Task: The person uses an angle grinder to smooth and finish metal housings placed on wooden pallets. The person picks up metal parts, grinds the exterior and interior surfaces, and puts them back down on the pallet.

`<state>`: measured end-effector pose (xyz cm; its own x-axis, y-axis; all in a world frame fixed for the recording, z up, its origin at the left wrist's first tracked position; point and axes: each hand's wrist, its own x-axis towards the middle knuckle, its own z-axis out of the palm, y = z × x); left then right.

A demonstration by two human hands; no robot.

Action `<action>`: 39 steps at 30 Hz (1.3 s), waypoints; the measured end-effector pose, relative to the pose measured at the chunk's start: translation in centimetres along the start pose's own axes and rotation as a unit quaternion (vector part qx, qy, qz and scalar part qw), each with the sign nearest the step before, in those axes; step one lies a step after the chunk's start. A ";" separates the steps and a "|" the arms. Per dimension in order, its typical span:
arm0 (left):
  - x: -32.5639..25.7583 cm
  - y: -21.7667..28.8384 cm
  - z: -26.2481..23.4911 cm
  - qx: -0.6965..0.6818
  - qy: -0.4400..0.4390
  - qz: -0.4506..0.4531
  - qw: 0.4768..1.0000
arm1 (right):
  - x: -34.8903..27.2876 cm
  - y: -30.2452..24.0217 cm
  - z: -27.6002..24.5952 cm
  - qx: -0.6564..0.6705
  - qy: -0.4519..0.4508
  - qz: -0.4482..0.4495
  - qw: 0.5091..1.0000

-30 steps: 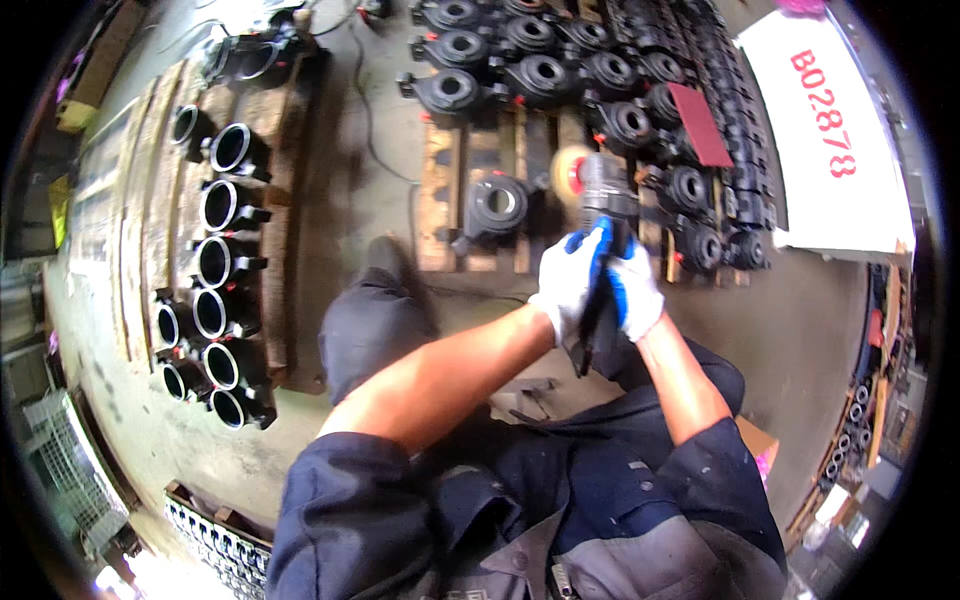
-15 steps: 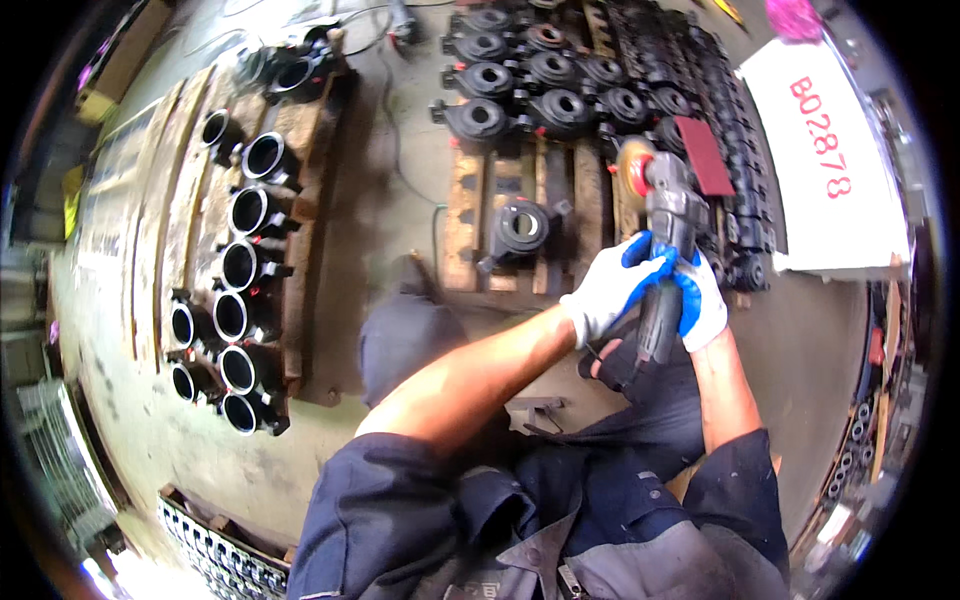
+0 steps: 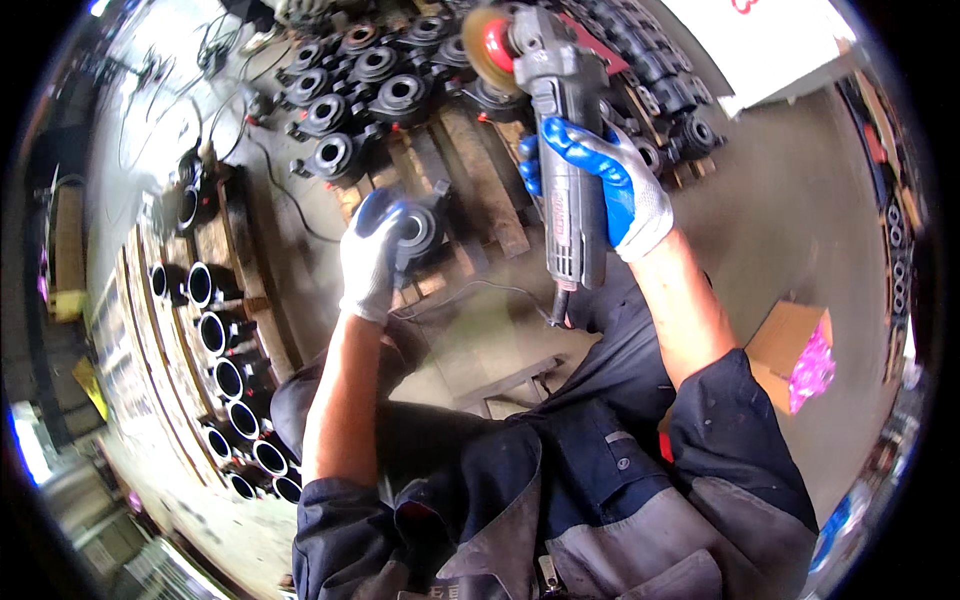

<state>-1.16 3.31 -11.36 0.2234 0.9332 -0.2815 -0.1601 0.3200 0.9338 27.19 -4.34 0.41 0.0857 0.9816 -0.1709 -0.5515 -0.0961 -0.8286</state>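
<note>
My right hand (image 3: pixel 622 185), in a white glove with blue coating, is wrapped round the body of an angle grinder (image 3: pixel 572 180). The grinder stands nearly upright in view, its red-hubbed tan disc (image 3: pixel 490 50) at the upper left and its cord leaving the lower end. My left hand (image 3: pixel 370 262), gloved alike, is closed on the left side of a black metal casting (image 3: pixel 422 228) with a round central bore. Hand and casting are both blurred, and the fingertips are partly hidden. The casting is at the near end of a wooden pallet (image 3: pixel 478 165).
More black castings (image 3: pixel 400 92) crowd the pallet's far part. Black cylinders with bright rims (image 3: pixel 213 332) stand on another pallet (image 3: pixel 150 345) to the left. A white box (image 3: pixel 770 45) is at the upper right, and a cardboard box (image 3: pixel 785 345) with pink wrapping lies right of my leg.
My left hand has left the grinder and moved left to the single casting. My right hand now holds the grinder alone, raised nearer. The whole view has turned and shifted.
</note>
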 end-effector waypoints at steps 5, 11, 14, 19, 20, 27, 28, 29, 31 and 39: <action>1.6 -6.4 -5.4 0.357 0.055 -0.117 0.925 | -1.4 -1.5 -1.9 0.033 0.023 -0.029 0.999; 2.7 -11.5 -8.7 0.633 -0.028 -0.096 0.768 | -2.4 -2.1 -3.3 0.103 0.039 -0.037 0.993; 3.4 -14.7 -10.0 0.622 -0.105 -0.195 0.751 | -2.1 -2.1 -4.0 0.091 0.010 -0.057 0.994; 3.1 -15.5 -9.2 0.741 -0.052 -0.098 0.662 | -2.2 -1.7 -4.6 0.086 0.037 -0.061 0.994; 3.1 -14.9 -8.8 0.721 -0.054 -0.108 0.683 | -2.2 -1.8 -4.7 0.092 0.040 -0.059 0.993; 6.4 -9.6 -10.6 0.201 -0.097 -0.331 0.917 | -1.9 -2.2 -4.1 0.089 0.037 -0.040 0.995; 6.4 -9.8 -11.3 0.168 -0.116 -0.323 0.924 | -1.8 -2.2 -3.9 0.086 0.038 -0.042 0.995; 6.5 -10.0 -11.9 0.134 -0.137 -0.316 0.929 | -1.9 -2.2 -3.6 0.084 0.040 -0.044 0.995; 6.5 -11.7 -12.6 -0.094 -0.079 -0.431 0.894 | -2.0 -2.0 -3.3 0.077 0.059 -0.059 0.994; 2.8 -19.7 -12.7 -0.072 -0.045 -0.418 0.904 | -1.9 -1.6 -3.6 0.067 0.090 -0.015 0.994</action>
<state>-9.59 1.66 -33.37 0.4011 0.3399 -0.8506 -0.0207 0.9317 0.3626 30.93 -6.63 0.14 0.2442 0.9368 -0.2504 -0.6509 -0.0330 -0.7584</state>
